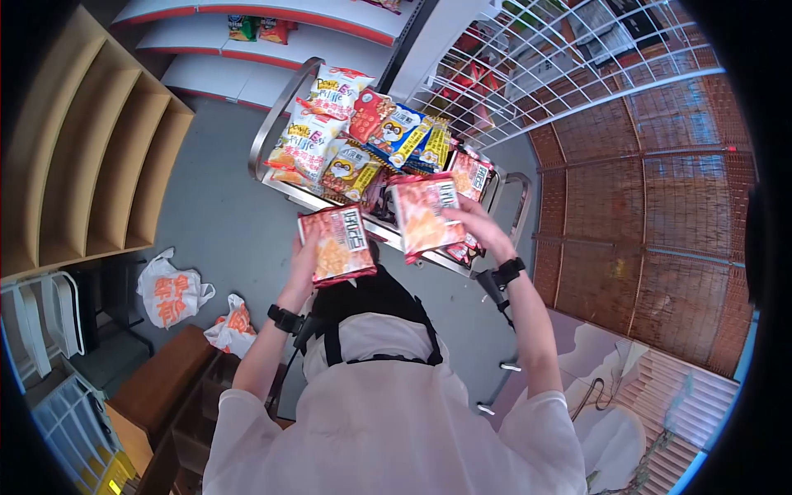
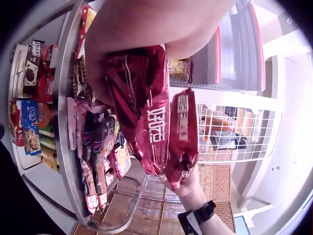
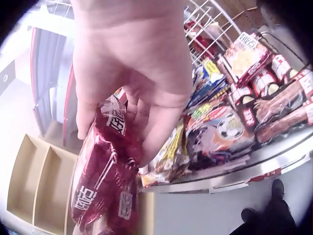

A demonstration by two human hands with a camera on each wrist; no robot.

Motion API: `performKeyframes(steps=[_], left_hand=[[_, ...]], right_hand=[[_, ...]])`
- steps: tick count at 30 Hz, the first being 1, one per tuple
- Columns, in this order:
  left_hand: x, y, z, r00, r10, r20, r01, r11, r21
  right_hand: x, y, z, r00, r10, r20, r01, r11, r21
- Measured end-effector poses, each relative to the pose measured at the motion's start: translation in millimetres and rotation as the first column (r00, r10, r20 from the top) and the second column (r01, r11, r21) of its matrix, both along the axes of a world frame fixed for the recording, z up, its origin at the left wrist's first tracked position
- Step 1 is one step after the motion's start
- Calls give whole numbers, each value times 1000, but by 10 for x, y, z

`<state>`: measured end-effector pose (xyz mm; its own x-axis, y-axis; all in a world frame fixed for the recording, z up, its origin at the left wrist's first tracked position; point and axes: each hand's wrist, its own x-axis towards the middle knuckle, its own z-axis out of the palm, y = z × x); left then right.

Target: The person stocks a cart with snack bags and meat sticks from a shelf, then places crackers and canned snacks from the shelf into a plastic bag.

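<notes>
My left hand [image 1: 304, 257] grips a pink-and-red snack bag [image 1: 340, 247] by its left side, its printed front facing up. A matching snack bag [image 1: 422, 216] is held in my right hand [image 1: 480, 227], gripped from its right side. Both bags are over the near edge of a metal cart [image 1: 305, 198], the right one slightly higher in view. In the left wrist view, the dark red back of the left bag [image 2: 139, 107] shows beside the other bag [image 2: 183, 134]. From the right wrist, my fingers [image 3: 156, 129] curl round the right bag [image 3: 105, 166].
The cart carries white chip bags [image 1: 312, 136], blue and yellow snack packs [image 1: 404, 132] and another pink bag [image 1: 470, 173]. A wooden shelf [image 1: 91, 140] stands left, white store shelves [image 1: 198, 70] behind, and a white wire rack [image 1: 577, 74] at the back right. Plastic bags [image 1: 171, 289] lie on the floor.
</notes>
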<state>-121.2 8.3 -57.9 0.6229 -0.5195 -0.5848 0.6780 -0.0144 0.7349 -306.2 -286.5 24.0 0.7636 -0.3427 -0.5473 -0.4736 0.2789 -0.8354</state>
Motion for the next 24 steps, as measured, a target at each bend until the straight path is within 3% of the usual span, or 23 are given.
performKeyframes(steps=[2, 4, 7, 9, 16, 24], left_hand=[[2, 61, 48, 999, 47, -7, -46, 999, 9], [-2, 110, 42, 992, 124, -6, -123, 987, 103], [-97, 180, 51, 978, 207, -11, -206, 977, 51], [-197, 143, 118, 953, 302, -4, -302, 953, 14], [-657, -71, 494, 922, 385, -44, -386, 922, -16], [-874, -358, 564, 938, 346, 5, -346, 938, -5]], right_hand=[[-266, -295, -23, 980, -181, -81, 187, 980, 65], [-545, -672, -292, 949, -310, -51, 307, 950, -61], [-826, -1175, -657, 891, -434, -131, 406, 893, -194], [-911, -1418, -873, 888, -447, -106, 426, 888, -176], [-933, -1870, -1551, 887, -446, -120, 421, 887, -187], [-753, -1914, -1689, 919, -377, -112, 354, 917, -187]])
